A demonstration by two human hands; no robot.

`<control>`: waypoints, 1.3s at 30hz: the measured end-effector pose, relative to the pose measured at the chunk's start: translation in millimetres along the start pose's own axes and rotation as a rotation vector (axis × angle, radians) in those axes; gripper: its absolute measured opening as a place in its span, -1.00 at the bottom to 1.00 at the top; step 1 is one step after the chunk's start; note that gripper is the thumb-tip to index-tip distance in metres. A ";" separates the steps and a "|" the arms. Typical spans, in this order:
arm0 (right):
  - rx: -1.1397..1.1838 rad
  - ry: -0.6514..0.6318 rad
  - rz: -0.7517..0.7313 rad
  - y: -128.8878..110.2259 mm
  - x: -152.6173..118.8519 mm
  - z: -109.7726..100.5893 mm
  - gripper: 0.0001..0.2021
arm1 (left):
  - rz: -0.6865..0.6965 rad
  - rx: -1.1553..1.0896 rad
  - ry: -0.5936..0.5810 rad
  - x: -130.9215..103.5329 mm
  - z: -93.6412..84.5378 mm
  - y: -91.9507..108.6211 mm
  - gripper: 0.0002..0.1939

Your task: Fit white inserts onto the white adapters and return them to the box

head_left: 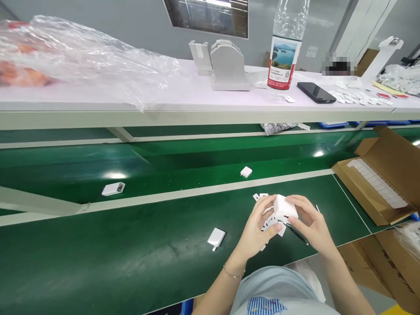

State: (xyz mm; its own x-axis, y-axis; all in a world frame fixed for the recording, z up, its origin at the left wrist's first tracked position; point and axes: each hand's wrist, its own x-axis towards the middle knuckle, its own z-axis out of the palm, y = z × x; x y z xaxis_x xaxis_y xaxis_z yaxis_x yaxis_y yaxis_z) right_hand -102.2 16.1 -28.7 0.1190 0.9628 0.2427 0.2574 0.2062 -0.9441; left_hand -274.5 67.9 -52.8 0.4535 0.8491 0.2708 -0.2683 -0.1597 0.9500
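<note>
A small white charger block (285, 208) with a dark port in its lower side is held up over the green bench. My left hand (257, 229) grips its left side between thumb and fingers, and my right hand (310, 223) has the right side. Beneath them lies a loose pile of small white pieces (269, 222), partly hidden by my fingers. A dark pen-like tool (297, 234) rests under my right hand. Left of my hands, a flat white square device (216, 237) with a short tab lies on the bench.
Beyond a pale rail runs a green belt carrying a white unit (113, 189) and a small white block (246, 171). An open cardboard box (361, 192) with white pieces stands at right. The shelf above bears a bottle (285, 61), a phone (316, 92) and plastic wrap (92, 61).
</note>
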 end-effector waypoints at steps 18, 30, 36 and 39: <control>-0.261 0.102 -0.316 -4.8 -30.3 -16.8 -0.65 | -0.117 -0.263 0.098 10.3 53.6 8.6 -0.47; 0.353 0.123 0.184 51.9 -12.1 -128.1 -0.63 | -0.197 -0.196 -0.004 62.7 132.2 -43.3 -0.49; 0.591 0.164 0.584 128.9 -23.6 -188.9 -0.38 | -0.272 0.357 -0.310 93.7 174.0 -81.1 -0.43; 0.450 0.412 0.583 177.0 -8.4 -249.0 -0.46 | -0.412 0.522 -0.243 108.3 185.2 -109.0 -0.42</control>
State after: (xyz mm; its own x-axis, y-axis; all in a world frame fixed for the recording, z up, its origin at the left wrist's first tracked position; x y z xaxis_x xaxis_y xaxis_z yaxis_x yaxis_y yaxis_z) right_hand 181.2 1.0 -142.2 0.4771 0.8137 -0.3320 -0.3506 -0.1701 -0.9209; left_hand -38.7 84.0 -98.3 0.6237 0.7656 -0.1575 0.3810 -0.1218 0.9165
